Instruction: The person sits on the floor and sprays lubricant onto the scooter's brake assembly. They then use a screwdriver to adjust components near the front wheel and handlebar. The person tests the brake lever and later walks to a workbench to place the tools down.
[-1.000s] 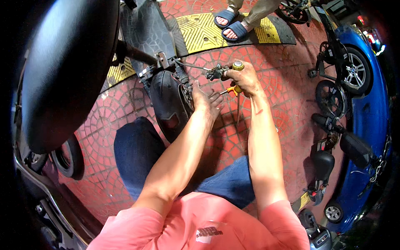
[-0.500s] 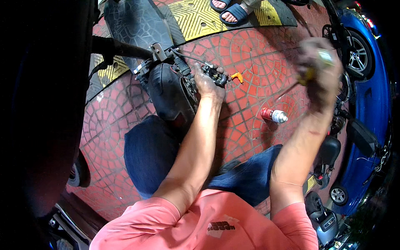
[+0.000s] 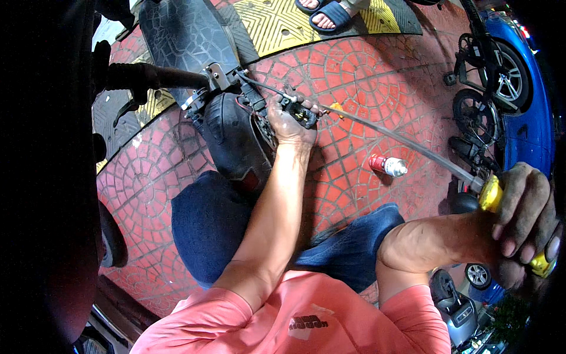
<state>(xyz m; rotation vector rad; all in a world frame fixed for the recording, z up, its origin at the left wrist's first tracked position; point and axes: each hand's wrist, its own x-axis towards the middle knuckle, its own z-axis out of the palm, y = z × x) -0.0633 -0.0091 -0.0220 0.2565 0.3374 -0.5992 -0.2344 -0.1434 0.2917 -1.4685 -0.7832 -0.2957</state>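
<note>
My left hand (image 3: 288,124) is closed round a dark brake caliper-like part (image 3: 302,117) with a hose (image 3: 268,85) attached, beside the black rear wheel and fender (image 3: 227,138) of a scooter. My right hand (image 3: 522,215), at the far right and close to the camera, grips the yellow handle (image 3: 490,193) of a long screwdriver. Its metal shaft (image 3: 407,141) crosses the view toward the part in my left hand; whether the tip touches it I cannot tell. A small orange object (image 3: 338,112) shows behind the shaft near my left fingertips, partly hidden.
A red-and-white spray can (image 3: 386,165) sits right of my left forearm. Another person's sandalled feet (image 3: 324,19) are at the top on a yellow-and-black ramp (image 3: 271,23). Bikes (image 3: 471,118) and a blue car (image 3: 530,141) line the right; a dark vehicle fills the left edge.
My right hand has swung from beside my left hand out to the far right and nearer the camera with the screwdriver. The spray can has come into sight; my left hand now cups the part.
</note>
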